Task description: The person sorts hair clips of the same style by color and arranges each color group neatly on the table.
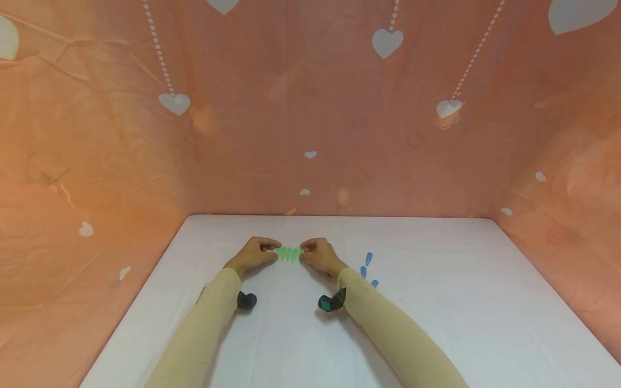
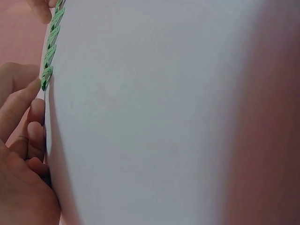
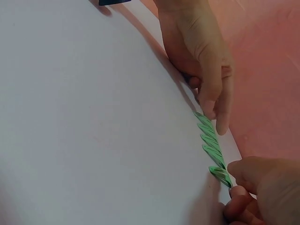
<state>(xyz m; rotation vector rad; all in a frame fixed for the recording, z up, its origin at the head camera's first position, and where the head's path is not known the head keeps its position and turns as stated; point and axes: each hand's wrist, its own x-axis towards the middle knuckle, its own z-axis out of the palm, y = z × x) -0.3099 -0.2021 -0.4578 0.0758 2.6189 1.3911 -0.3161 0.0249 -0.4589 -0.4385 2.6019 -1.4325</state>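
A row of several green teardrop-shaped paper coils (image 1: 289,254) runs between the two hands near the far side of the white table. My left hand (image 1: 256,252) pinches the left end of the row between thumb and index finger. At the other end, my right hand (image 1: 320,254) grips the last coil with its fingertips. The right wrist view shows the slim coils (image 3: 211,143) lying slanted side by side, the right hand (image 3: 267,187) at the lower end. In the left wrist view, an index fingertip of the left hand (image 2: 23,140) touches the nearest coil (image 2: 47,75).
Several blue teardrop-shaped pieces (image 1: 369,259) lie on the white table (image 1: 461,302), right of the right hand. An orange cloth (image 1: 310,118) with white hearts hangs behind the table and along both sides. Dark cameras (image 1: 332,302) stick out from both wrists.
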